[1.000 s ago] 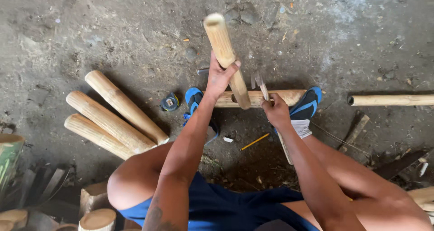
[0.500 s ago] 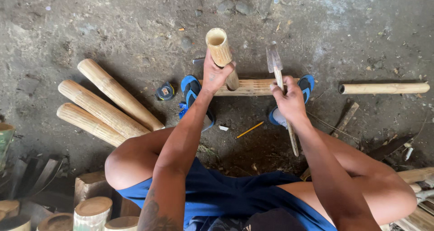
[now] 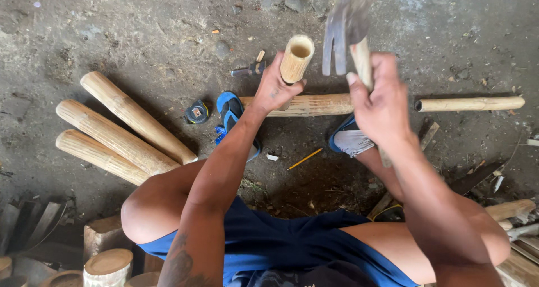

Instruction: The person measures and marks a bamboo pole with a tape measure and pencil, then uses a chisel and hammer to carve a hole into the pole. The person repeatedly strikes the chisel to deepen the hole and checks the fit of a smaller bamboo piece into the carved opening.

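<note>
Left hand (image 3: 273, 89) extended forward, fingers wrapped closed; right hand (image 3: 382, 99) raised higher, fist clenched, elbow bent.

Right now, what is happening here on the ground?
A person sits low over a dirt floor. The left hand holds a short hollow bamboo tube upright on a bamboo pole lying on the ground. The right hand grips the wooden handle of a hammer, raised above the tube. Three thick bamboo pieces lie to the left, with a tape measure beside them and a yellow pencil near the feet.
</note>
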